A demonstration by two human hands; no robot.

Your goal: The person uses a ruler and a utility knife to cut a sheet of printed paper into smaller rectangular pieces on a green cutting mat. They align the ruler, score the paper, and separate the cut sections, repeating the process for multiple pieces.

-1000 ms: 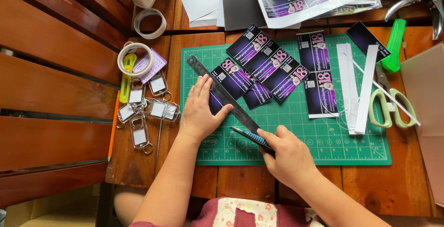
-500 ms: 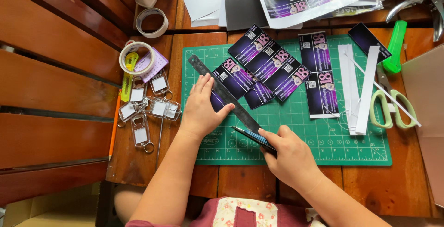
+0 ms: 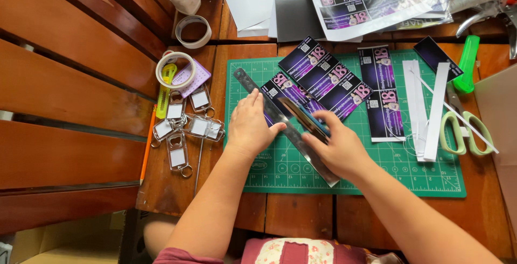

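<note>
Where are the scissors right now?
In the head view, the scissors lie at the right edge of the green mat, beside the white paper strips.

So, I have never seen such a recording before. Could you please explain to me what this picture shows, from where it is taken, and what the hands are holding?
There is no machine here: a person works with two bare hands. The picture comes from a camera worn on the person's head, looking down at a wooden table.

On the table lies a green cutting mat. On it are dark purple printed cards and white paper strips. The left hand presses flat on a metal ruler that lies slanted across the cards. The right hand has its grip on a blue craft knife, laid against the ruler's edge.

Left of the mat lie clear key tags, tape rolls and an orange pencil. To the right lie green-handled scissors.
</note>
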